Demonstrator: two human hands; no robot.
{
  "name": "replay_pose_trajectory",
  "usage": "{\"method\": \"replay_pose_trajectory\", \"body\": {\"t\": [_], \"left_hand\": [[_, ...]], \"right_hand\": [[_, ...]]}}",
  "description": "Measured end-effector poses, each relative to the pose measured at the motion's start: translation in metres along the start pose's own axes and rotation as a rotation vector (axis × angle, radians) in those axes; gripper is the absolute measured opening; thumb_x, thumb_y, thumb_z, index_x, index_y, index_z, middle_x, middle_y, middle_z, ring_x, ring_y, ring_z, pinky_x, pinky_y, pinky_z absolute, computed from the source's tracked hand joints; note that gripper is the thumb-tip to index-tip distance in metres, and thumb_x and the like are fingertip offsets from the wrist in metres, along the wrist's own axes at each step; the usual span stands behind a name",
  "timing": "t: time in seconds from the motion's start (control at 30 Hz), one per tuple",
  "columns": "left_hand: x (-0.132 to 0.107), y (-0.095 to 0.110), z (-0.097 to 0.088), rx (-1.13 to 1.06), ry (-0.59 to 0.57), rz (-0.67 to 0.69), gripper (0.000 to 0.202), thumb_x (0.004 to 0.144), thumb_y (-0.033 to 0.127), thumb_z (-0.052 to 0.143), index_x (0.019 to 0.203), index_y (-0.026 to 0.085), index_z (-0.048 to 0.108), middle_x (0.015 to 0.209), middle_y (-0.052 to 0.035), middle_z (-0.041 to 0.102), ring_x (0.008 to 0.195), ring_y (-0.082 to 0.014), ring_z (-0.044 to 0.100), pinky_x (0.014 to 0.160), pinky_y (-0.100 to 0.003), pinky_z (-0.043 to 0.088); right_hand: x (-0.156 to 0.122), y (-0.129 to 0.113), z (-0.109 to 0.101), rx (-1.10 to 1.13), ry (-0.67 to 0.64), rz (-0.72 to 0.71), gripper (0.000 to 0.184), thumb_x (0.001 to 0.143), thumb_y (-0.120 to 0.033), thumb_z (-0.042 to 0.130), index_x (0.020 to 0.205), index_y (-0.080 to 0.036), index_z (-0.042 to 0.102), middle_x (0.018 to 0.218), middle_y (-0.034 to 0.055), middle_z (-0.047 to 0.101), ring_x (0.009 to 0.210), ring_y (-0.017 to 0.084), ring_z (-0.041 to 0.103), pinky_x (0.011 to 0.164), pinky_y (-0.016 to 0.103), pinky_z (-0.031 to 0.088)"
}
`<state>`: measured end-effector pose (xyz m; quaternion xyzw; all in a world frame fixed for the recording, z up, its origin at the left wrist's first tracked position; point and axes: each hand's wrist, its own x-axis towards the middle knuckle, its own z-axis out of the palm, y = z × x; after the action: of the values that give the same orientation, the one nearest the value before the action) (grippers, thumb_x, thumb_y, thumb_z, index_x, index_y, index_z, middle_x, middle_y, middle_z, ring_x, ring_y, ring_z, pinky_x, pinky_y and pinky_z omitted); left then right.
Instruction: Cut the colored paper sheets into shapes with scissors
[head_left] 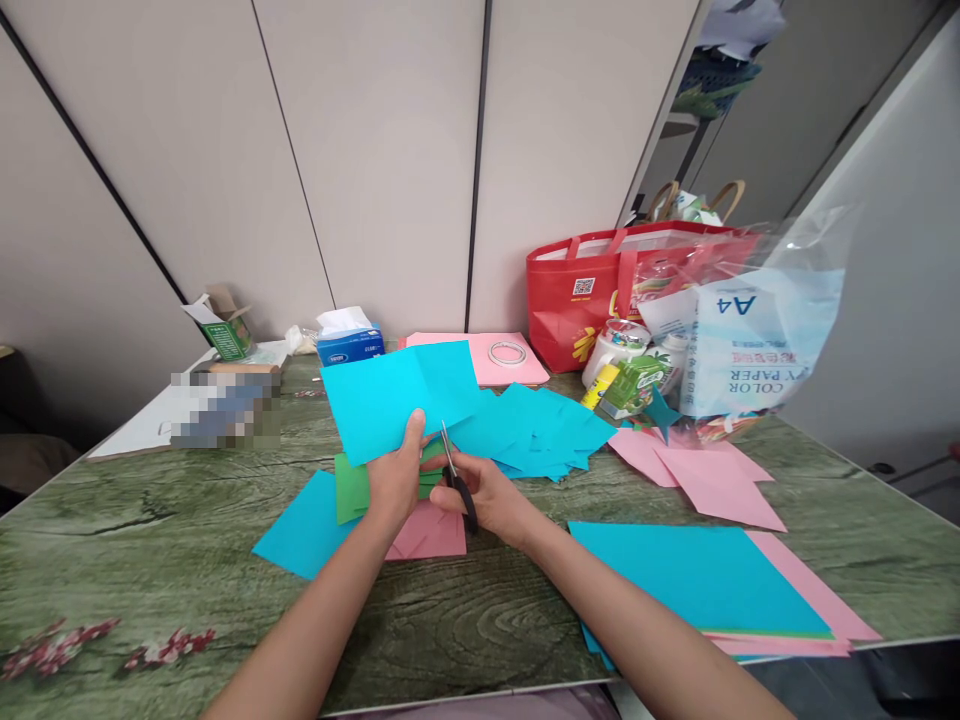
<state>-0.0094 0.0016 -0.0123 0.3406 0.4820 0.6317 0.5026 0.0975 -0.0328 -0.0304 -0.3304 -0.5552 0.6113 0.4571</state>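
Note:
A creased blue sheet of paper (394, 390) is pinched in my left hand (397, 475), the thumb lying on top of it. My right hand (484, 490) grips black-handled scissors (457, 480), whose blades point up at the lower right edge of that sheet. Whether the blades touch the paper is hard to tell. Under my hands lie green paper pieces (351, 488) and pink paper pieces (431, 532). One blue piece (311, 525) rests to the left, and a pile of blue pieces (547, 430) spreads out behind my right hand.
On the right sits a stack of coloured sheets (697, 575), with pink pieces (712, 475) beyond. Behind stand a red bag (562, 300), a plastic paper pack (757, 340), a glue stick (600, 386) and a tape roll (507, 353). A tissue box (350, 345) is back left.

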Motion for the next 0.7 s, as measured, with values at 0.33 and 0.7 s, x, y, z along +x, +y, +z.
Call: {"method": "replay_pose_trajectory", "body": {"t": [0.33,0.7], "left_hand": [[0.002,-0.014,-0.005,0.302,0.032,0.087,0.037,0.063,0.051,0.063,0.081,0.019,0.065,0.094,-0.0104,0.068,0.092,-0.0283,0.062,0.088,-0.041,0.042],[-0.002,-0.009,-0.003,0.298,0.043,0.087,0.033,0.066,0.046,0.063,0.086,0.019,0.065,0.094,-0.0088,0.068,0.088,-0.0272,0.063,0.082,-0.039,0.045]], "right_hand": [[0.0,-0.003,-0.002,0.047,0.061,-0.024,0.038,0.056,-0.042,0.074,0.08,-0.018,0.058,0.064,-0.005,0.046,0.059,0.009,0.041,0.057,0.021,0.035],[-0.001,-0.005,-0.001,0.002,0.074,-0.028,0.044,0.052,-0.048,0.074,0.083,-0.019,0.061,0.072,-0.0008,0.054,0.067,0.014,0.048,0.058,0.023,0.038]]}}
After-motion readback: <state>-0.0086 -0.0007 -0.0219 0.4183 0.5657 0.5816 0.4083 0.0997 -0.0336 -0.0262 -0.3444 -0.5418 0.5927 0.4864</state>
